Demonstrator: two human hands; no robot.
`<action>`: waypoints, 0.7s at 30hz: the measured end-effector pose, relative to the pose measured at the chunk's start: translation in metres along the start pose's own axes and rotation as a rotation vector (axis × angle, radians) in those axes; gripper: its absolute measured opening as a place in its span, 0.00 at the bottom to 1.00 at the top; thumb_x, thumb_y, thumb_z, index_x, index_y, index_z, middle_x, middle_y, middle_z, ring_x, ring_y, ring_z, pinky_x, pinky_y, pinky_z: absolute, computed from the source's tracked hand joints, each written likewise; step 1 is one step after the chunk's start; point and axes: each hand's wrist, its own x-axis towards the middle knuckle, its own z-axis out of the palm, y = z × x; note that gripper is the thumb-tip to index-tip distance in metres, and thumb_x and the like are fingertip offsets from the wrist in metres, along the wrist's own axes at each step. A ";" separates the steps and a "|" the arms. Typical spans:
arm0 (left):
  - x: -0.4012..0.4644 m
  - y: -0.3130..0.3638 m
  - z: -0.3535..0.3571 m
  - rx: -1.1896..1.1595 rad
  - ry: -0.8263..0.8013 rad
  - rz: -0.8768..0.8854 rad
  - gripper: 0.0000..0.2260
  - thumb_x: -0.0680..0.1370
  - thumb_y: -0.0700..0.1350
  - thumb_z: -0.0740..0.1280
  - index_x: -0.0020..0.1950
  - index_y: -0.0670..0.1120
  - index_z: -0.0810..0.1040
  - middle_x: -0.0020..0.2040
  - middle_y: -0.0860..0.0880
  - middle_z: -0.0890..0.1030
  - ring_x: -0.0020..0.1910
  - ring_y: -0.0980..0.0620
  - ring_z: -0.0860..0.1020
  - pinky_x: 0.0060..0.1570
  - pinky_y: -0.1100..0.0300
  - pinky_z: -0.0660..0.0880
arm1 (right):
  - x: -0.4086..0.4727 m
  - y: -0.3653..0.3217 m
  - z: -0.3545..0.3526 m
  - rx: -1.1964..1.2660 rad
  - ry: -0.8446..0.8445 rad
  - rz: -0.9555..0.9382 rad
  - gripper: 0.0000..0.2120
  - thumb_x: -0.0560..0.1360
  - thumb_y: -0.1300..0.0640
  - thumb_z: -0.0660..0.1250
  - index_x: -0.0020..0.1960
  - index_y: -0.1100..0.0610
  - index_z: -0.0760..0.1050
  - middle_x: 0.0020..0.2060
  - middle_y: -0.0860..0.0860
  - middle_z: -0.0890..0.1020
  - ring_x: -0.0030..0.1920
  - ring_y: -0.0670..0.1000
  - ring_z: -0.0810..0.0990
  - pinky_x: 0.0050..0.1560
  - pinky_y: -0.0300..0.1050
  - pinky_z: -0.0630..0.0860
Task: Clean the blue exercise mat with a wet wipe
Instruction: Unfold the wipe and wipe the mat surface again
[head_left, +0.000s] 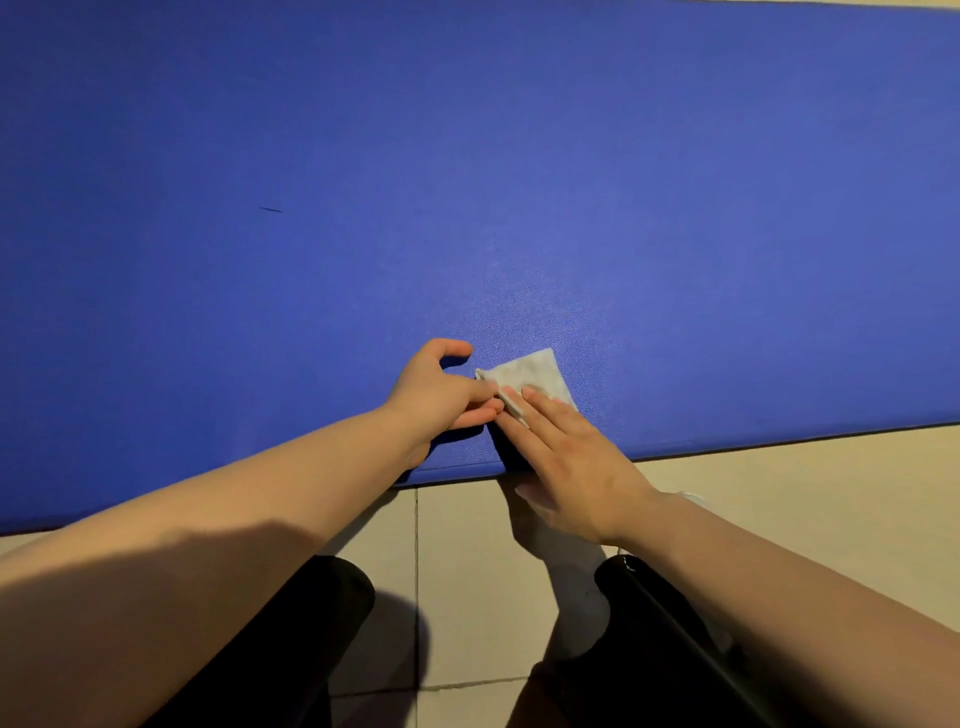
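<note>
A beige tiled floor (467, 597) carries the blue exercise mat (467, 182), which fills the far view. The wet wipe (535, 371), folded small, lies on the mat's near edge. The left hand (441, 395) pinches its left corner; the right hand (566, 457) presses straight fingers (535, 402) flat on it. The wipe looks limp and light, best worked under a flat palm. No writing is readable.

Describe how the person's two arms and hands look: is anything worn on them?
Both forearms are bare, with no sleeves in view. The left hand and the right hand wear no gloves, and no rings or watch show on the fingers or wrists. A shadow falls across the left forearm.
</note>
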 end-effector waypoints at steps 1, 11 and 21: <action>-0.001 0.004 -0.001 0.005 -0.029 -0.001 0.19 0.78 0.33 0.66 0.65 0.47 0.70 0.52 0.40 0.80 0.43 0.47 0.83 0.42 0.61 0.82 | 0.000 -0.002 0.001 -0.028 0.014 0.016 0.34 0.73 0.47 0.63 0.75 0.61 0.64 0.74 0.58 0.67 0.73 0.62 0.66 0.69 0.63 0.67; -0.004 -0.020 -0.065 1.225 -0.037 0.653 0.18 0.82 0.42 0.60 0.72 0.50 0.68 0.61 0.52 0.75 0.55 0.51 0.76 0.51 0.58 0.70 | -0.035 0.046 -0.007 -0.196 0.058 0.395 0.40 0.79 0.34 0.36 0.71 0.58 0.71 0.73 0.53 0.69 0.74 0.56 0.66 0.72 0.58 0.49; 0.000 -0.024 -0.065 1.140 -0.034 0.645 0.19 0.82 0.42 0.60 0.73 0.51 0.67 0.64 0.51 0.76 0.60 0.52 0.75 0.55 0.57 0.72 | -0.009 -0.009 0.005 -0.072 0.029 0.246 0.38 0.79 0.33 0.37 0.78 0.56 0.59 0.76 0.53 0.65 0.75 0.57 0.63 0.70 0.64 0.64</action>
